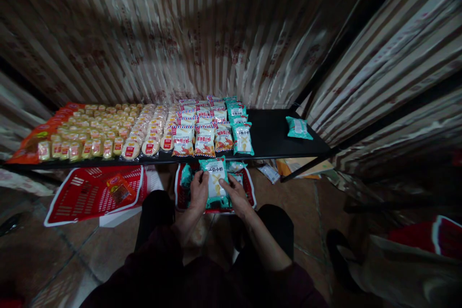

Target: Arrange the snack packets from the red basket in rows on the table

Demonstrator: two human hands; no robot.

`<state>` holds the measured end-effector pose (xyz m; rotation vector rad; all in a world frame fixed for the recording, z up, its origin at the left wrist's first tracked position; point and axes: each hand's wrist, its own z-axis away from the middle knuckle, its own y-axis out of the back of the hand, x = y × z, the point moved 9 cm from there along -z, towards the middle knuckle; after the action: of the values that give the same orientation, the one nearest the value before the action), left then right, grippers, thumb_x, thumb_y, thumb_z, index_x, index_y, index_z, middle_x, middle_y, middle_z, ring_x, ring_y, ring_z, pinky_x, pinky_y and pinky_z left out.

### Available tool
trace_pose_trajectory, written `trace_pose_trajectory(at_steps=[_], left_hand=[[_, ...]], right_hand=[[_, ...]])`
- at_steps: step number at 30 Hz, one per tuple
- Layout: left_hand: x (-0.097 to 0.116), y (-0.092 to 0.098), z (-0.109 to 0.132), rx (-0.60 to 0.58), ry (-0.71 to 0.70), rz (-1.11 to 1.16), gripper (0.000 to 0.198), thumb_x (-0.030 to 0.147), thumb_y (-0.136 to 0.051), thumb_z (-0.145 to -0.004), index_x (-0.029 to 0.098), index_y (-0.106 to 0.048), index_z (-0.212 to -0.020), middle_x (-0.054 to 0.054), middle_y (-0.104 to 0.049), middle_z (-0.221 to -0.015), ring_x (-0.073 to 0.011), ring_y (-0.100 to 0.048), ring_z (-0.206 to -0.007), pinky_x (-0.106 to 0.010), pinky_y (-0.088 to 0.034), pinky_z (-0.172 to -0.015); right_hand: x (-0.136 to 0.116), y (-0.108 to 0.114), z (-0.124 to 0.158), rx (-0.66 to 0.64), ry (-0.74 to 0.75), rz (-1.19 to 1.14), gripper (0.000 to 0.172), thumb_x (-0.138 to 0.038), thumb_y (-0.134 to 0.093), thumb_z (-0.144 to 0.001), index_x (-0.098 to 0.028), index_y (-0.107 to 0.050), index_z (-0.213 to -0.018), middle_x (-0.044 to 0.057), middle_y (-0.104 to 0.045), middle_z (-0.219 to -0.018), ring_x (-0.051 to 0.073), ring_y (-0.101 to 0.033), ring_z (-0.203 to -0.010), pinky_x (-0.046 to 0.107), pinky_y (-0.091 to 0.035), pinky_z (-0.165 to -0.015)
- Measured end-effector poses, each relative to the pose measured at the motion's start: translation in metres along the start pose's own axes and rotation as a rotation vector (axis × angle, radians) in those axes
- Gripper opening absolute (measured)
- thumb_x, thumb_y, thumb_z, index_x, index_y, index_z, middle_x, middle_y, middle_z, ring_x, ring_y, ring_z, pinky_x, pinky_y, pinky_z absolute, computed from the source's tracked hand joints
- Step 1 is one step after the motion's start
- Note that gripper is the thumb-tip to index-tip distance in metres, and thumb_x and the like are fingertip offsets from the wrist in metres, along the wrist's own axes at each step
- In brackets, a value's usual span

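Observation:
A teal-and-white snack bag (216, 182) is held upright between my two hands, over a red basket (251, 187) with a white rim. My left hand (198, 191) grips the bag's left edge, thumb on its front. On the right edge, my right hand (237, 196) grips it the same way. More teal snack bags (186, 176) lie in the basket. Just beyond, a row of matching teal bags (242, 138) stands on the black shelf (269, 130), beside red-and-white snack bags (205, 140). One single teal bag (299, 128) lies at the shelf's right end.
Rows of small yellow wrapped cakes (96, 134), round wrapped crackers (149, 142) and orange packs (43, 134) fill the shelf's left. A tilted red basket (86, 195) holding an orange pack is on the tiled floor. Striped curtains (180, 33) hang behind. A person's shoe (341, 260) shows at right.

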<state>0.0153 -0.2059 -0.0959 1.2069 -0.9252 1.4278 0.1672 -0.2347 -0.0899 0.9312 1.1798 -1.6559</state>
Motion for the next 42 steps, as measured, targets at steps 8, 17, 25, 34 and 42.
trace_pose_trajectory(at_steps=[8,17,25,34,42], left_hand=[[0.048,0.011,0.015,0.096,-0.285,-0.229,0.03,0.02,-0.051,-0.079,0.018,-0.058,-0.109,-0.009,-0.062,-0.107,-0.0187,-0.06,-0.094,-0.035,-0.047,-0.089],[0.075,-0.007,0.056,-0.03,-0.425,-0.247,0.033,0.027,-0.049,-0.084,0.019,-0.054,-0.116,-0.012,-0.052,-0.124,-0.0222,-0.05,-0.117,-0.04,-0.044,-0.099],[0.056,-0.004,0.047,-0.098,-0.242,0.048,0.04,0.034,-0.055,-0.08,0.021,-0.049,-0.118,-0.008,-0.057,-0.121,-0.0208,-0.054,-0.113,-0.037,-0.042,-0.098],[0.039,-0.006,0.037,-0.16,0.016,0.421,0.048,0.04,-0.069,-0.069,0.019,-0.056,-0.109,-0.007,-0.066,-0.109,-0.0202,-0.062,-0.1,-0.034,-0.047,-0.09],[0.036,-0.017,0.038,-0.309,0.245,0.587,0.045,0.043,-0.068,-0.068,0.018,-0.061,-0.105,-0.009,-0.068,-0.107,-0.0268,-0.063,-0.102,-0.038,-0.051,-0.089]], right_hand=[[-0.011,-0.001,-0.003,0.057,0.042,-0.018,0.061,-0.05,-0.076,-0.062,-0.02,-0.063,-0.113,0.005,-0.073,-0.097,0.024,-0.069,-0.083,0.038,-0.055,-0.076],[-0.059,-0.014,0.018,0.143,0.433,0.52,0.055,-0.047,-0.061,-0.078,-0.02,-0.056,-0.127,0.009,-0.063,-0.122,0.026,-0.057,-0.112,0.042,-0.043,-0.1],[-0.074,-0.039,0.044,0.079,0.701,0.762,0.042,-0.038,-0.048,-0.089,-0.026,-0.055,-0.129,0.01,-0.058,-0.123,0.023,-0.054,-0.115,0.041,-0.043,-0.101],[-0.081,-0.036,0.047,0.148,0.74,0.805,0.035,-0.035,-0.044,-0.091,-0.025,-0.06,-0.12,0.008,-0.064,-0.118,0.024,-0.054,-0.113,0.044,-0.041,-0.1],[-0.068,-0.014,0.029,0.194,0.481,0.541,0.048,-0.045,-0.052,-0.087,-0.021,-0.055,-0.128,0.01,-0.059,-0.128,0.024,-0.056,-0.115,0.041,-0.043,-0.1]])
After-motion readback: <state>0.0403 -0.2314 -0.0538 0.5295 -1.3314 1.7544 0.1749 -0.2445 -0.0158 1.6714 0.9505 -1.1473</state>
